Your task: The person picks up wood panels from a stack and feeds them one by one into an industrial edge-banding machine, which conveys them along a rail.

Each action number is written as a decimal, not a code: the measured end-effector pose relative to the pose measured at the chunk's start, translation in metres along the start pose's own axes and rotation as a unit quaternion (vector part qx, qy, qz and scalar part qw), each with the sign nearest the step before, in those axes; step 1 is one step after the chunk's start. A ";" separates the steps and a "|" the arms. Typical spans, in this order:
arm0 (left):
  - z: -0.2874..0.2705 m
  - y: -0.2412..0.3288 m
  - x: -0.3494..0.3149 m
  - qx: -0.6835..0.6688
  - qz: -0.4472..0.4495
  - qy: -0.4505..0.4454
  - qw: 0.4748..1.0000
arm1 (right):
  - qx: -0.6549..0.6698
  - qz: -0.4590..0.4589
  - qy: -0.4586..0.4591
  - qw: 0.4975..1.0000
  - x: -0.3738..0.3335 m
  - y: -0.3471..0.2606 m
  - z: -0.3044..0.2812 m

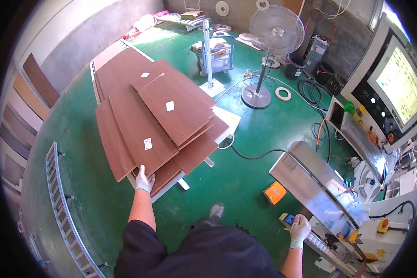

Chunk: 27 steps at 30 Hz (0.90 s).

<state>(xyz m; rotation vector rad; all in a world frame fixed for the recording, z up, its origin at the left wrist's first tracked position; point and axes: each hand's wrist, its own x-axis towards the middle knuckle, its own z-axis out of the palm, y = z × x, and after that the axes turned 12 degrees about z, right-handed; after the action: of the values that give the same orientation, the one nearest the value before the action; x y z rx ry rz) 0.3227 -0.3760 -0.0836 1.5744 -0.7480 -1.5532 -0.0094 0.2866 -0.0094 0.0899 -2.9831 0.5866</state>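
Brown panels (pixel 175 111) lie in an overlapping stack on a low support, several with a small white label (pixel 148 144). My left hand (pixel 144 180), in a pale glove, touches the near corner of the stack, its fingers stretched along a panel edge and the thumb apart. At the lower right, my right hand (pixel 300 228), also gloved, is beside the roller edge (pixel 322 248) of a machine. Its fingers are curled, and anything inside them is hidden. A small blue and yellow piece (pixel 287 219) sits just left of that hand.
An orange box (pixel 274 192) lies on the green floor near a metal machine cover (pixel 306 171). A control screen (pixel 401 83) stands at right. Behind are a pedestal fan (pixel 262 69), a blue cart (pixel 217 55) and loose cables (pixel 312 92). A roller rail (pixel 62 204) runs along the left.
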 end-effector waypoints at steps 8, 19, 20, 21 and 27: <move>-0.070 -0.007 -0.015 0.044 0.022 -0.087 0.995 | 0.147 0.039 -0.079 0.985 0.005 -0.068 0.041; -0.078 -0.039 -0.197 -0.089 -0.163 -0.363 0.913 | 0.229 -0.134 -0.682 0.681 -0.089 -0.299 0.101; -0.061 -0.036 -0.207 -0.072 -0.161 -0.394 0.902 | 0.328 -0.116 -0.693 0.631 -0.095 -0.312 0.101; -0.043 -0.033 -0.215 -0.056 -0.158 -0.423 0.890 | 0.370 -0.091 -0.688 0.618 -0.096 -0.318 0.098; 0.018 0.008 -0.248 -0.115 -0.081 -0.561 0.816 | 0.545 0.065 -0.622 0.558 -0.075 -0.366 0.019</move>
<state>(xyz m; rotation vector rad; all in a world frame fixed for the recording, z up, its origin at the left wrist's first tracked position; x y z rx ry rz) 0.2863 -0.1728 0.0547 0.4007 -0.9642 -2.5833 0.0916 -0.0562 0.1021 0.5623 -2.6707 3.5205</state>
